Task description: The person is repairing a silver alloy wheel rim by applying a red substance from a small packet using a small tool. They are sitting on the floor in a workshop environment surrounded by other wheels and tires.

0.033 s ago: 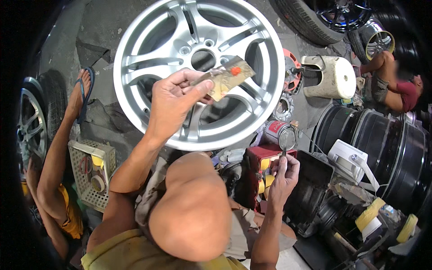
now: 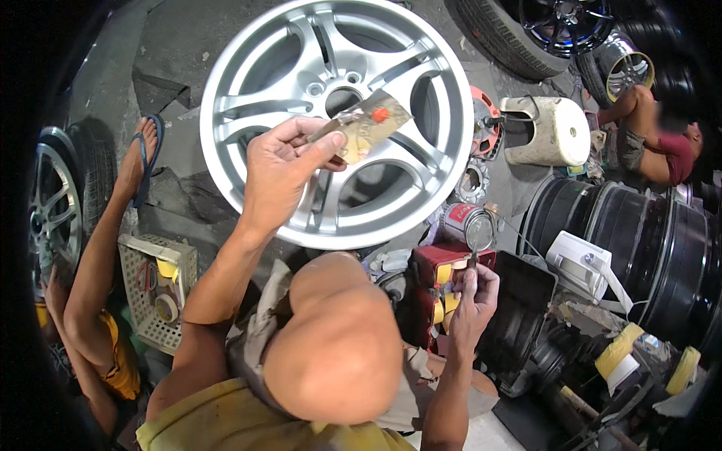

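Observation:
My left hand [image 2: 282, 169] is raised over a silver alloy wheel [image 2: 248, 68] that lies flat on the ground. It pinches a small flat card [image 2: 368, 124] smeared with beige filler and a red blob. Lower right, my right hand [image 2: 474, 301] grips a thin metal tool [image 2: 475, 252]. The tool's tip reaches toward a small open can [image 2: 466, 225] with a red label. My bent knee [image 2: 338, 346] fills the middle between the two arms.
Another person sits at the left, with a foot in a blue sandal [image 2: 143, 158], beside a pale plastic basket [image 2: 154, 289]. A white cylindrical container [image 2: 549, 131] and a second person [image 2: 662, 143] are upper right. Dark rims [image 2: 639, 240] and tape rolls [image 2: 617, 349] crowd the right.

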Demonstrator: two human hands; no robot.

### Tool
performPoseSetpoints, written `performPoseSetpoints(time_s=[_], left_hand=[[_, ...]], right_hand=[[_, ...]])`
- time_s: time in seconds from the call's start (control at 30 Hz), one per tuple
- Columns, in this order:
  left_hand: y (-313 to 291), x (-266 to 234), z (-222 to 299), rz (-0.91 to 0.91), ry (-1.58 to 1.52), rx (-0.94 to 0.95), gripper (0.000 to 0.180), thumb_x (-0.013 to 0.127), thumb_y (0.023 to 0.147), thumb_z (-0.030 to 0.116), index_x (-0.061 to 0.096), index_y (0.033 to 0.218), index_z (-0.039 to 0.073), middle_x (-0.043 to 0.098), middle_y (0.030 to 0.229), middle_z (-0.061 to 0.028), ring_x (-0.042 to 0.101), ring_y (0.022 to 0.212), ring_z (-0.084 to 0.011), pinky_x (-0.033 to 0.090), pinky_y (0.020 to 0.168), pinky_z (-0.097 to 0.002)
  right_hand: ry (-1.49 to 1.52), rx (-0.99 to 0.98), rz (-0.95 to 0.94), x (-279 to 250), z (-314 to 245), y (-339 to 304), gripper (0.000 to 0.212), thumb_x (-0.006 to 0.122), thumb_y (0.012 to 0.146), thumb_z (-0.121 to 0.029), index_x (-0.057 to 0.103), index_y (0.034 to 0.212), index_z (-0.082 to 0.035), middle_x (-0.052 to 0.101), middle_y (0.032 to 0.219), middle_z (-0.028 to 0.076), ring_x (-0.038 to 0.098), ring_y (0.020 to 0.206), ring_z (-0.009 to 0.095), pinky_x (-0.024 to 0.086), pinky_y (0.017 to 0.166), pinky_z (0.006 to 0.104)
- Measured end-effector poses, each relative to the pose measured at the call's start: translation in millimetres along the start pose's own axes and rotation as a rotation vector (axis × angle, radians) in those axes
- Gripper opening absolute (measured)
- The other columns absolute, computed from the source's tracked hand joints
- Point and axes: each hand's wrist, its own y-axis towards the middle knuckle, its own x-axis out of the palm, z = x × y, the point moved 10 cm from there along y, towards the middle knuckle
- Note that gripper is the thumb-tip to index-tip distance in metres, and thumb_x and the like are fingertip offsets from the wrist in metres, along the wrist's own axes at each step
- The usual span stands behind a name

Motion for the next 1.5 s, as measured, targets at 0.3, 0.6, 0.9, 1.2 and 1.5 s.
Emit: performPoseSetpoints(time_s=[0.3, 0.6, 0.9, 1.2, 1.5], left_hand=[[-66.2, -80.3, 62.1, 0.231, 0.044, 0.093, 0.027, 0.071, 0.098, 0.016, 0.067, 0.111, -0.007, 0.073, 0.098, -0.0125, 0.070, 0.085, -0.0133, 0.061, 0.077, -0.0295], [-87.5, -83.3, 127.4, 0.176, 0.114, 0.265, 0.023, 0.070, 0.099, 0.015, 0.069, 0.111, -0.005, 0.073, 0.099, -0.0091, 0.071, 0.085, -0.0130, 0.058, 0.078, -0.0271], [17.8, -121.6, 86.5, 0.083, 0.196, 0.161, 0.029, 0.069, 0.099, 0.022, 0.066, 0.117, -0.001, 0.070, 0.097, -0.0083, 0.067, 0.085, -0.0070, 0.054, 0.071, -0.0198], [77.4, -143.5, 22.3, -0.047, 0.400, -0.081, 0.024, 0.061, 0.102, 0.022, 0.063, 0.114, 0.001, 0.068, 0.100, -0.0061, 0.063, 0.093, -0.0102, 0.051, 0.084, -0.0266], [82.8, -129.4, 20.9, -0.346, 0.412, -0.246, 0.032, 0.064, 0.098, 0.019, 0.064, 0.122, -0.003, 0.059, 0.146, -0.0186, 0.064, 0.124, -0.0238, 0.051, 0.107, -0.0368]], right_hand=[[-0.048, 0.009, 0.034, -37.9, -10.5, -79.8, 0.014, 0.054, 0.109, -0.016, 0.054, 0.115, -0.004, 0.059, 0.086, 0.000, 0.050, 0.070, 0.004, 0.040, 0.058, 0.0207], [0.075, -0.150, -0.013, -22.0, -34.4, -105.9, 0.021, 0.049, 0.111, -0.021, 0.059, 0.117, -0.004, 0.048, 0.077, -0.006, 0.038, 0.062, 0.001, 0.032, 0.052, 0.0186], [-0.473, -0.319, -0.342, 94.2, -61.3, -60.1, 0.021, 0.045, 0.108, -0.012, 0.061, 0.110, 0.002, 0.067, 0.094, 0.014, 0.064, 0.087, 0.024, 0.051, 0.084, 0.0372], [-0.790, -0.798, -0.434, 232.2, -82.9, 28.7, 0.021, 0.057, 0.101, -0.008, 0.058, 0.115, 0.007, 0.048, 0.151, 0.027, 0.043, 0.143, 0.045, 0.034, 0.118, 0.0565], [-0.308, -0.219, -0.719, 213.2, -81.5, -4.5, 0.013, 0.058, 0.101, -0.010, 0.059, 0.107, 0.002, 0.066, 0.087, 0.023, 0.067, 0.081, 0.041, 0.049, 0.069, 0.0489]])
